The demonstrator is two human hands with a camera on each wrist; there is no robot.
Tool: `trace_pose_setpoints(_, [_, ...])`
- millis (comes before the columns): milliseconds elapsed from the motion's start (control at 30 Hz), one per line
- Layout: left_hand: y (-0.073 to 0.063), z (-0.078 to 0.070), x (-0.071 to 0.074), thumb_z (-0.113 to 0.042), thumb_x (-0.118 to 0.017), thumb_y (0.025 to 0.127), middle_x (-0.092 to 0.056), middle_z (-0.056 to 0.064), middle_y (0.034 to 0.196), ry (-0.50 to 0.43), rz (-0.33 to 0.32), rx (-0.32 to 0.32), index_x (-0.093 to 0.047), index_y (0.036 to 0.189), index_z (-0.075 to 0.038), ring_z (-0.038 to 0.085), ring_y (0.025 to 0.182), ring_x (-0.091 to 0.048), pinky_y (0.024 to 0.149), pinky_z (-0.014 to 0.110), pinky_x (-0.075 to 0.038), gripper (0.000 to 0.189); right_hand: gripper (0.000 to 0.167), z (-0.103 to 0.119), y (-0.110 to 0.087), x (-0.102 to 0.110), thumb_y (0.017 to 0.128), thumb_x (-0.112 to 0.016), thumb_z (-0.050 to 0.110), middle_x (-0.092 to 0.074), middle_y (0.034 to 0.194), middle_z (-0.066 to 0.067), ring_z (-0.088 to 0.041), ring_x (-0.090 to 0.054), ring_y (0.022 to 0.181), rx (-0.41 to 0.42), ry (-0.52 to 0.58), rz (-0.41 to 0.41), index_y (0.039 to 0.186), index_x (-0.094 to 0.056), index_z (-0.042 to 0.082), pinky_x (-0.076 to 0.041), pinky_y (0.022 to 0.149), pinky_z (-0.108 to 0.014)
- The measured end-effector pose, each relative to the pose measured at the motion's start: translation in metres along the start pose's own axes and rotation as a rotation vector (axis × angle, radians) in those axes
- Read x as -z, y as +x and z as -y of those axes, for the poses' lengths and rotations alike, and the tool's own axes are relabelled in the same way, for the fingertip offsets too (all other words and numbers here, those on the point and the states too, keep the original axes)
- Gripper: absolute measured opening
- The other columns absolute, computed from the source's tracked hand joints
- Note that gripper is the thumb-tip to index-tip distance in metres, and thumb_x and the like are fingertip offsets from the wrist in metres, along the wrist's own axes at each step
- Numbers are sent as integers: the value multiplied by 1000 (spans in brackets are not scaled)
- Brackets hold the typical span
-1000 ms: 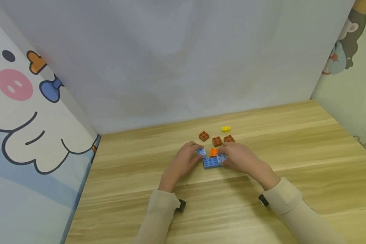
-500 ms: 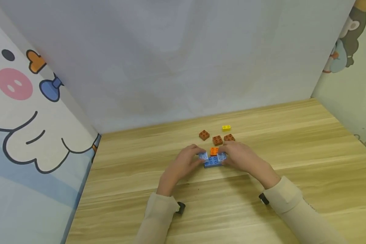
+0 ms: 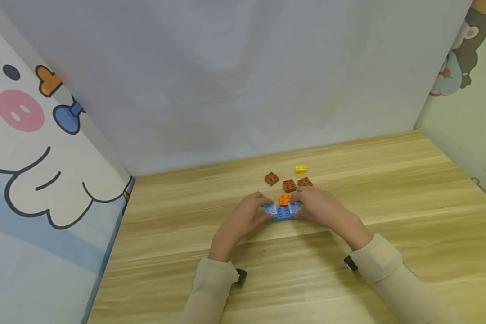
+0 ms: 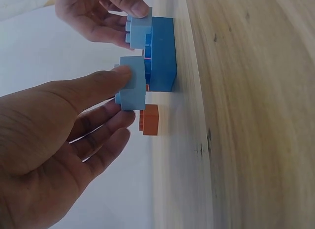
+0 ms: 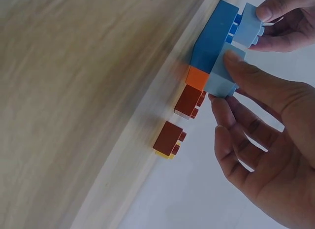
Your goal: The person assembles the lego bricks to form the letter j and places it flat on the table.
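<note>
A long blue building brick (image 3: 283, 214) lies on the wooden table. At its left end my left hand (image 3: 243, 220) pinches a light blue brick (image 4: 133, 86) between thumb and fingers. This brick overhangs the blue one, and a slim gap shows beneath part of it in the left wrist view. My right hand (image 3: 323, 210) pinches a second light blue brick (image 5: 222, 74) on the blue brick's right end. Whether either is pressed fully down, I cannot tell. Just behind the blue brick sits an orange brick (image 3: 285, 200), partly covered by the right fingers.
Behind the hands lie three brown bricks, one at the left (image 3: 272, 178), one in the middle (image 3: 289, 185) and one at the right (image 3: 305, 182). A small yellow brick (image 3: 301, 169) lies farthest back. A pale wall (image 3: 243, 90) closes off the table's far edge.
My left hand has brought its light blue brick rightward and slightly nearer, from beside the blue brick to over its left end. The right hand has stayed almost in place.
</note>
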State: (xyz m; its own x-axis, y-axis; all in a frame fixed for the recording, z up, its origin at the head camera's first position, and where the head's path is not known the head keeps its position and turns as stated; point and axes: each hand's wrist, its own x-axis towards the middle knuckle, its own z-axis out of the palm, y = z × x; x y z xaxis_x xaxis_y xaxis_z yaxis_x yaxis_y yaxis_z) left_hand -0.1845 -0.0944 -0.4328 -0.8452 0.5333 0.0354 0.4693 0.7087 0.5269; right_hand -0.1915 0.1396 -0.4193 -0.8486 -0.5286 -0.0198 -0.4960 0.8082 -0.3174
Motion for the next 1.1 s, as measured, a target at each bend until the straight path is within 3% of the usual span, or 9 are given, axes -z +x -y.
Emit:
trace_pose_setpoints(567, [0, 4, -2, -20, -69, 98, -67, 9, 122, 20, 6, -27, -68, 129, -6, 24, 115, -65, 103, 39, -54, 34, 30, 0, 1, -2, 87, -81, 17, -71, 117, -10, -27, -69, 102, 10, -3, -15, 114, -74, 8, -58, 89, -46])
trace_pose_setpoints(767, [1, 3, -4, -23, -69, 98, -67, 6, 123, 48, 14, 0, -69, 130, -8, 21, 116, -64, 104, 37, -53, 34, 30, 0, 1, -2, 88, -81, 18, -71, 116, -9, -26, -69, 102, 14, 2, -15, 115, -74, 8, -58, 90, -45])
trace_pose_setpoints(967, [2, 4, -4, -23, -69, 99, -67, 6, 124, 35, 16, -12, -67, 131, -9, 20, 117, -64, 104, 37, -53, 35, 30, 0, 0, -2, 87, -82, 16, -71, 114, -9, -26, -69, 100, 29, 1, -30, 114, -74, 7, -58, 88, -45])
trace_pose_setpoints(1100, [3, 4, -4, -21, -69, 98, -66, 8, 127, 23, 32, -3, -66, 131, -7, 22, 119, -64, 106, 39, -52, 36, 32, 0, 0, -2, 87, -81, 17, -71, 120, -12, -29, -69, 105, 26, 3, -19, 116, -73, 6, -58, 92, -47])
